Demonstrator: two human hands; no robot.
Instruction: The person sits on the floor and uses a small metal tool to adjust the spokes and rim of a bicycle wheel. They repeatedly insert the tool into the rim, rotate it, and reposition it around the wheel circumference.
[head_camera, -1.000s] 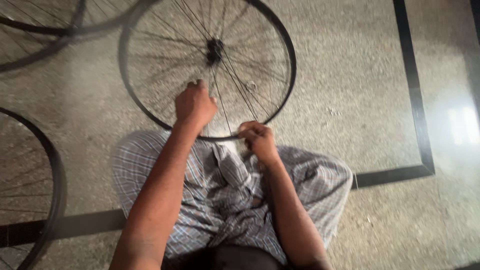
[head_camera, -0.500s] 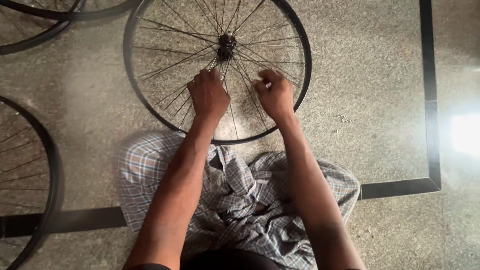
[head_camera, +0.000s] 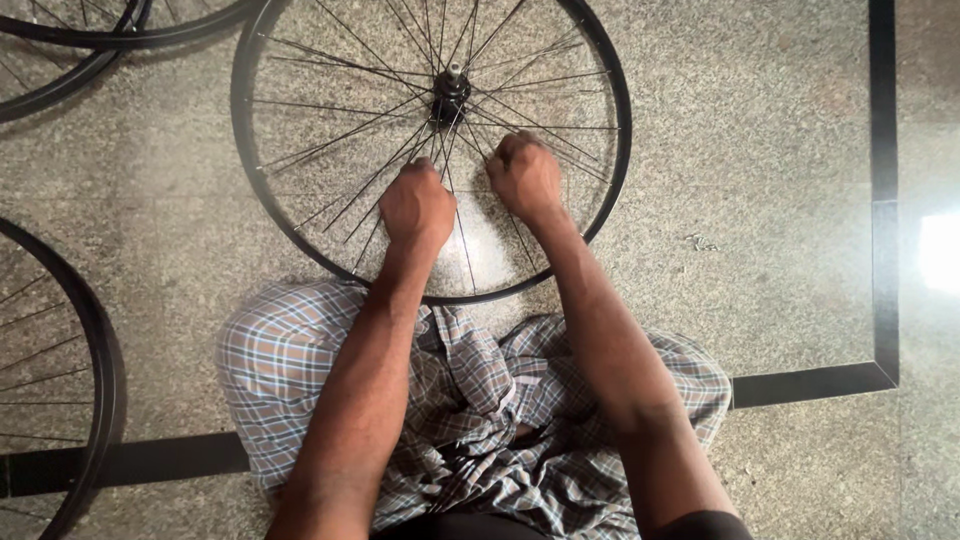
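A black bicycle wheel rim (head_camera: 250, 170) with thin steel spokes lies flat on the speckled floor in front of me, its hub (head_camera: 450, 92) standing up in the middle. My left hand (head_camera: 415, 207) rests fisted on the spokes just below the hub. Beside it, my right hand (head_camera: 525, 175) is also curled over the spokes, a little nearer the hub. Both sets of fingers are closed around spokes; the fingertips are hidden. My checked cloth (head_camera: 290, 370) covers my folded legs under the wheel's near edge.
Another black wheel (head_camera: 95, 340) lies at the left edge, and two more rims (head_camera: 70, 70) overlap at the top left. A black inlay stripe (head_camera: 880, 200) runs down the right side and turns along the floor (head_camera: 780, 160) toward me.
Both hands have moved away from my lap and up the wheel toward the hub. The right hand left the near rim and now sits on the spokes beside the left.
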